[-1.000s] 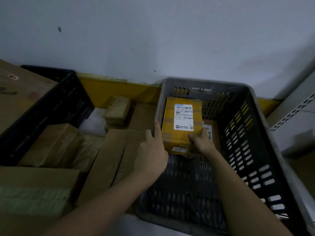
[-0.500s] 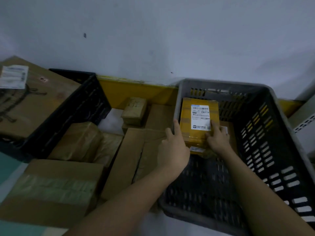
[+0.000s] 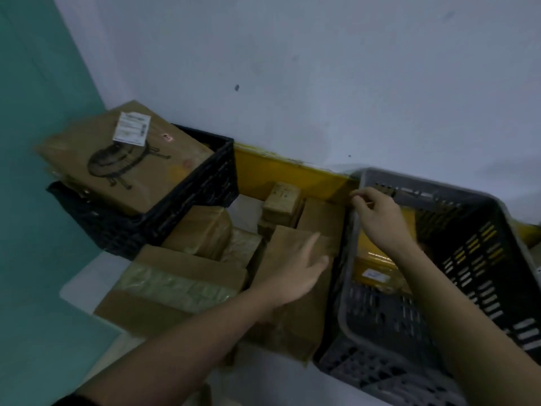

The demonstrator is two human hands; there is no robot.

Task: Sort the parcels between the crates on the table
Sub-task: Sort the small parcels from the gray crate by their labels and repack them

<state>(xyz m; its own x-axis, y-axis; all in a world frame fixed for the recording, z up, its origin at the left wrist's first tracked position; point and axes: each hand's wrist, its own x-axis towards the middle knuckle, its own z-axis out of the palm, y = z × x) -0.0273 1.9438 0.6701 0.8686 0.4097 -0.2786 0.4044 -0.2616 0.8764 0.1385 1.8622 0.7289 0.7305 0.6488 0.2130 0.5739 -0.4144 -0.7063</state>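
Lying in grey crate, yellow parcel under right hand, both grips slack, empty

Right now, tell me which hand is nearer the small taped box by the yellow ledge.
Right. The right hand is at the grey crate's far-left rim corner, just right of the small taped box. The left hand is lower, over the flat brown parcel, nearer the person.

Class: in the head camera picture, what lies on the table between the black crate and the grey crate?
In the head view, brown cardboard parcels fill the stretch between the black crate and the grey crate; the left hand hovers over them.
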